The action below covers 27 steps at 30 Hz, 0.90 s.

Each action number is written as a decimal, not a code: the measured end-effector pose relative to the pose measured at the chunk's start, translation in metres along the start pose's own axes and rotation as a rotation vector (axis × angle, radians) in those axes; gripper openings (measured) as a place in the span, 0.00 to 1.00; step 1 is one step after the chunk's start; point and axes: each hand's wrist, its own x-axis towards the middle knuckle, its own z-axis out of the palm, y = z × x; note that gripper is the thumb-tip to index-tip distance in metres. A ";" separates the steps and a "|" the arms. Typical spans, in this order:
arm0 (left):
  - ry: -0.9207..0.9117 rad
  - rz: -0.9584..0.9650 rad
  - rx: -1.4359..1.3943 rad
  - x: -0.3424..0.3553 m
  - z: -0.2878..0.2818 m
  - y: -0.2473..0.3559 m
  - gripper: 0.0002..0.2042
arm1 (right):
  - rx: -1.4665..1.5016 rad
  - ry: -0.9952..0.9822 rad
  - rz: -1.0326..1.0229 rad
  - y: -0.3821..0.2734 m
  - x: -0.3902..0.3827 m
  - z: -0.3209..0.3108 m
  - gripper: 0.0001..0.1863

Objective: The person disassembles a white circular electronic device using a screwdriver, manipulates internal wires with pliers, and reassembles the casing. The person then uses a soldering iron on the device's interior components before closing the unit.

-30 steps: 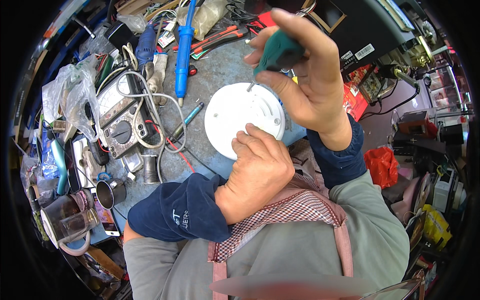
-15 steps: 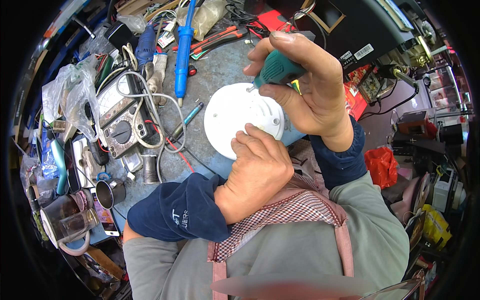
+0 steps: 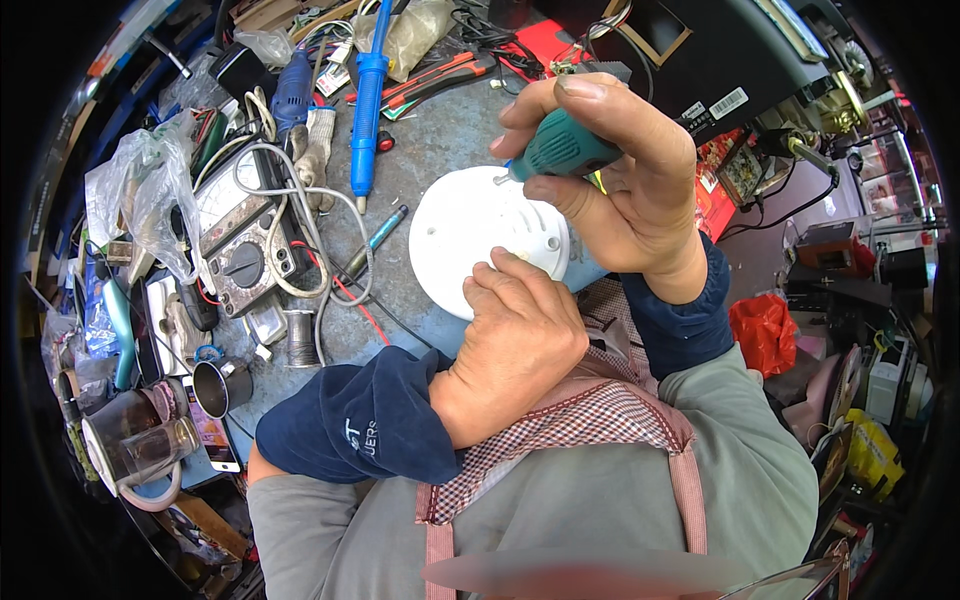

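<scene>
A round white plastic cover [image 3: 455, 215], with small holes and curved slots, lies on the worktable in front of me. The teal handle of a screwdriver [image 3: 565, 143] is gripped between the thumb and fingers of my right hand [image 3: 645, 165]. It stands tilted, its tip at a hole near the cover's far edge. My left hand [image 3: 522, 325] holds the cover's near edge down, fingers together and bent over it; the thumb is mostly hidden.
An analog multimeter [image 3: 243, 265] with coiled leads lies to the left, near a solder spool [image 3: 299, 338], a metal cup [image 3: 221, 387] and a phone [image 3: 212, 430]. A blue soldering iron [image 3: 366, 125] and red-handled pliers [image 3: 430, 82] lie beyond the cover. A clear jug [image 3: 140, 440] stands at the lower left.
My right hand has shifted slightly down and to the right, with its fingers repositioned on the screwdriver handle. My left hand and the cover stay in practically the same place.
</scene>
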 end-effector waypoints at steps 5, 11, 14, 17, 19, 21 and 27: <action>0.009 -0.007 -0.002 0.000 -0.002 0.000 0.22 | -0.025 -0.012 -0.011 -0.001 0.003 -0.002 0.48; 0.016 -0.008 -0.010 0.000 0.001 0.001 0.23 | -0.070 0.018 -0.009 -0.002 0.004 -0.007 0.47; 0.017 -0.009 -0.007 0.000 0.001 0.001 0.23 | -0.070 0.009 -0.019 0.000 0.004 -0.007 0.47; 0.014 -0.006 0.000 0.000 0.001 0.001 0.23 | -0.053 0.023 -0.019 0.002 0.000 -0.003 0.47; 0.009 -0.003 0.002 -0.001 0.001 0.001 0.23 | -0.052 0.024 -0.020 0.003 0.000 -0.002 0.48; 0.001 -0.001 0.000 -0.001 0.001 0.001 0.23 | -0.054 0.015 -0.009 0.003 0.001 -0.002 0.48; 0.001 -0.003 -0.009 -0.001 0.000 0.001 0.24 | -0.035 0.024 0.009 0.003 0.001 -0.003 0.48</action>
